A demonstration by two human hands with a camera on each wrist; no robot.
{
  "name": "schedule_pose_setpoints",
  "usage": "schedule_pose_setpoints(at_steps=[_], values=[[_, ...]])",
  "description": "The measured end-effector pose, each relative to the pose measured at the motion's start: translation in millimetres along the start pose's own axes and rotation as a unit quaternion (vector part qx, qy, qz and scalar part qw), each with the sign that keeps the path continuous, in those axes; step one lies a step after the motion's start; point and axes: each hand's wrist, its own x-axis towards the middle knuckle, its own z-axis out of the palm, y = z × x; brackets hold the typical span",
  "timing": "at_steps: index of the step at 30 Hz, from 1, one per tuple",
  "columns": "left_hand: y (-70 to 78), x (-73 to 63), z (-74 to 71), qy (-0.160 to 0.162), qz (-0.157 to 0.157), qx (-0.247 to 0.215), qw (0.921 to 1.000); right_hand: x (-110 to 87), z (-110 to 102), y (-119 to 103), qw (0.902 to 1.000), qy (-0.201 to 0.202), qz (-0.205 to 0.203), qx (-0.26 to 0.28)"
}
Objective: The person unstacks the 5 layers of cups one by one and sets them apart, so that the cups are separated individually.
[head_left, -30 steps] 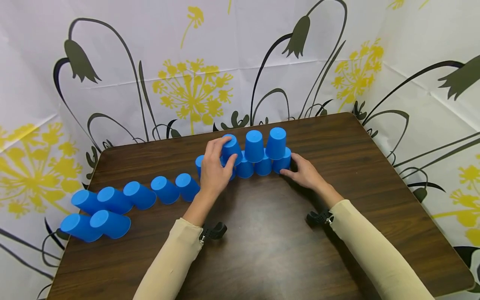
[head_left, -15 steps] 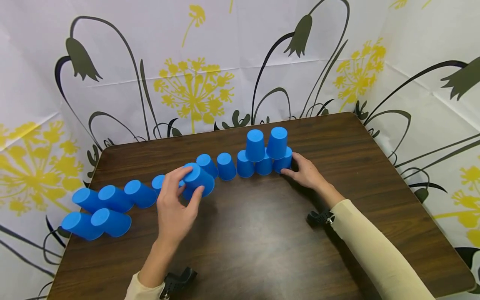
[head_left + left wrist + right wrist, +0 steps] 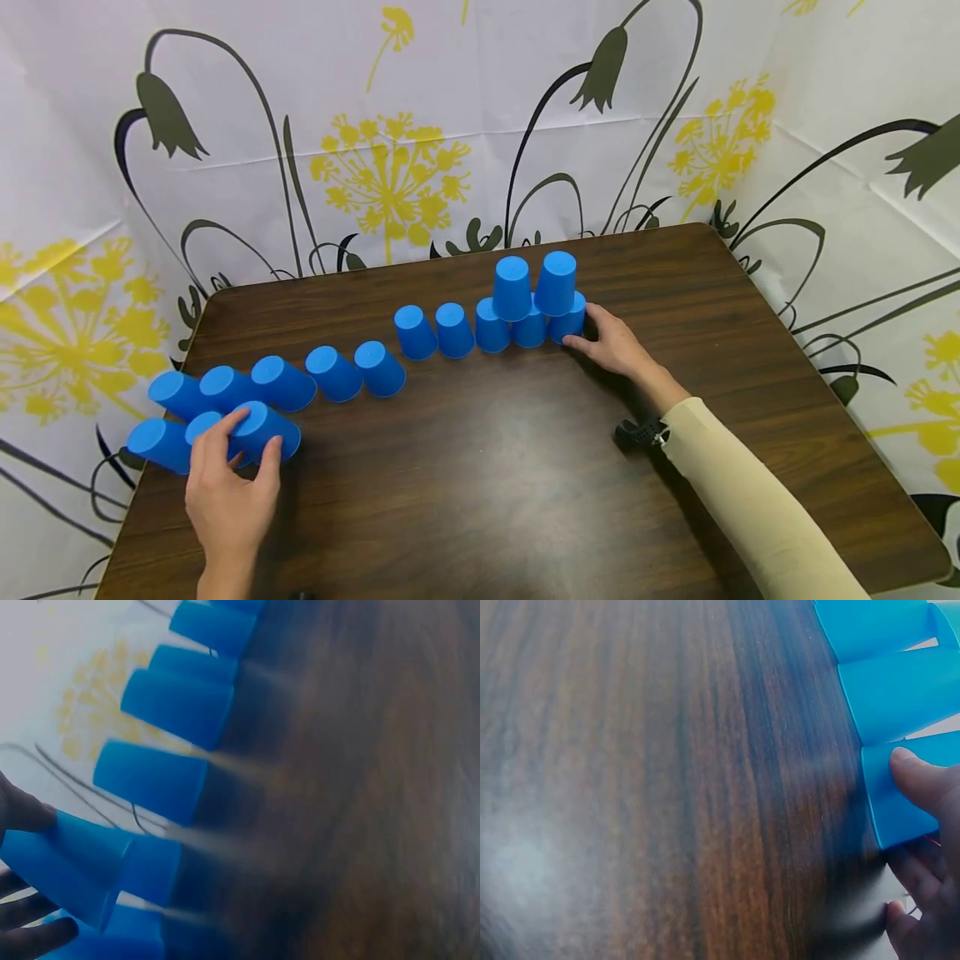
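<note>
My left hand (image 3: pixel 231 492) grips an upside-down blue plastic cup (image 3: pixel 266 433), thumb on one side and fingers on the other. In the left wrist view that held cup (image 3: pixel 67 862) tilts in front of other cups. Part of a standing blue cup (image 3: pixel 201 427) is hidden behind my left hand. At the right end of the far row, my right hand (image 3: pixel 615 343) holds the last bottom cup (image 3: pixel 570 325), its thumb (image 3: pixel 911 769) on the near side. Two upper cups, a left one (image 3: pixel 512 287) and a right one (image 3: pixel 557 283), stand on that end of the row.
Further bottom cups (image 3: pixel 454 332) extend the far row leftward, upside down. Several more cups (image 3: pixel 333 373) form a line toward the left edge, with another cup (image 3: pixel 159 446) in front. All stand on a brown wood-grain table (image 3: pixel 480 500) against a flower-printed cloth (image 3: pixel 465 108).
My left hand has lifted the leftmost upper cup off the far row and carried it left and toward me, beside the front-left cups. My right hand has stayed at the end cup.
</note>
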Motion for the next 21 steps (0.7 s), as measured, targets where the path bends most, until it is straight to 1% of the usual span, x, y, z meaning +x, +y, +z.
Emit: schedule_pose_setpoints(at_steps=[3,6,10,13,21], values=[[-10.0,0.1,3.7,-0.008,-0.017,0.011,0.9998,0.3,-0.2,0.2,1.0000,-0.001,0.000,-0.002],[-15.0,0.2,8.3,-0.017,-0.032,0.008,0.9993,0.1,-0.5,0.0,1.0000,-0.002,0.001,-0.001],[-17.8,2.7,15.1,-0.026,-0.048,0.006,0.9985,0.1,-0.2,-0.2,1.0000,-0.001,0.003,-0.001],[-19.0,5.3,19.6,-0.030,-0.052,0.005,0.9982,0.6,0.0,-0.1,1.0000,0.000,0.002,0.000],[-21.9,5.0,24.0,-0.042,-0.068,0.005,0.9968,0.9,-0.3,0.4,1.0000,-0.003,0.002,-0.003]])
